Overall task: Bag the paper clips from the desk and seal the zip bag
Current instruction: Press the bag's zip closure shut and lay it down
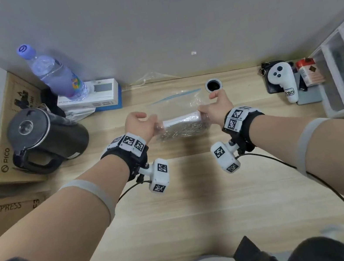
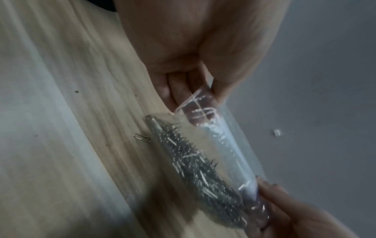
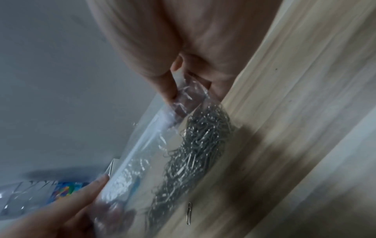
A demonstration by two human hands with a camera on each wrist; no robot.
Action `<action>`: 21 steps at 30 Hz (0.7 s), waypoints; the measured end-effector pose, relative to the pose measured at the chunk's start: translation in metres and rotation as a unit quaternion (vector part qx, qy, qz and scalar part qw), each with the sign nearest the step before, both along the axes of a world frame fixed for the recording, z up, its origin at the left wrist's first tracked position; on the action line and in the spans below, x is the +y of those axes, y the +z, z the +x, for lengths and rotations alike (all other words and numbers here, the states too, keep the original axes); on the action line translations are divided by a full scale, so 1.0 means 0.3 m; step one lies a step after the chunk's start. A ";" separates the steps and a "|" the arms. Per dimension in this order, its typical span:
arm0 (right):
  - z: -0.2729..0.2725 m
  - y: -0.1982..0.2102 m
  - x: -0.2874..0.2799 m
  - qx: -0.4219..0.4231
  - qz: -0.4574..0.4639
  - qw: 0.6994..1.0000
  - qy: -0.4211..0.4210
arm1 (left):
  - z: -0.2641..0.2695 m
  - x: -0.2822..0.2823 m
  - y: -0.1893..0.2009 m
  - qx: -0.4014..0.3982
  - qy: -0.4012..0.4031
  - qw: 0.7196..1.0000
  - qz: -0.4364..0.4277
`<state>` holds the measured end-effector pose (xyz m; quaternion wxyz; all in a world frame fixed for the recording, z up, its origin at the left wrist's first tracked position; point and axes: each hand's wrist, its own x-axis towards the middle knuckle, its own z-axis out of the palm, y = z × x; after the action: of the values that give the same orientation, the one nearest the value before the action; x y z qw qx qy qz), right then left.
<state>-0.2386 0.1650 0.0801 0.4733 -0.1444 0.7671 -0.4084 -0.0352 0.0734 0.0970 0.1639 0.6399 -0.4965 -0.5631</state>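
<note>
Left hand (image 1: 142,124) and right hand (image 1: 216,106), palms facing, pinch the zip bag's (image 1: 181,115) ends; paper clips (image 1: 183,131) sag beneath the fingers; one loose clip (image 2: 142,138) lies beside.

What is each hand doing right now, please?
Left hand: pinching the left end of the zip bag.
Right hand: pinching the bag's right end.

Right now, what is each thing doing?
Zip bag: held up at both ends, clips heaped inside.
Left hand: pinching the bag.
Right hand: pinching the bag.
Loose clip: lying on the desk.
Bottle: capped, upright.
Kettle: lid shut.
</note>
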 end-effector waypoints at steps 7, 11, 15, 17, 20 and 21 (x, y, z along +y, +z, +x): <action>-0.020 0.022 -0.006 0.015 -0.027 0.995 0.090 | -0.022 0.002 0.006 -0.035 -0.153 0.983 -0.097; -0.040 0.027 0.008 0.046 -0.006 0.976 0.212 | 0.008 -0.005 -0.017 -0.076 -0.266 0.958 -0.073; -0.034 0.047 0.001 0.043 0.007 0.968 0.246 | 0.006 -0.018 -0.010 -0.149 -0.335 0.923 -0.120; -0.029 0.063 -0.005 0.042 0.006 0.965 0.257 | 0.000 -0.025 -0.004 -0.159 -0.324 0.924 -0.124; -0.018 0.061 -0.006 0.052 -0.002 0.964 0.262 | 0.003 -0.017 -0.003 -0.162 -0.315 0.927 -0.123; -0.014 0.060 -0.003 0.065 -0.012 0.964 0.259 | 0.010 -0.013 -0.004 -0.152 -0.306 0.932 -0.118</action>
<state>-0.2428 0.1641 0.0981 0.5100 -0.3705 0.7275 -0.2708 -0.0322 0.0696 0.0959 -0.0197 0.5109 -0.7503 -0.4191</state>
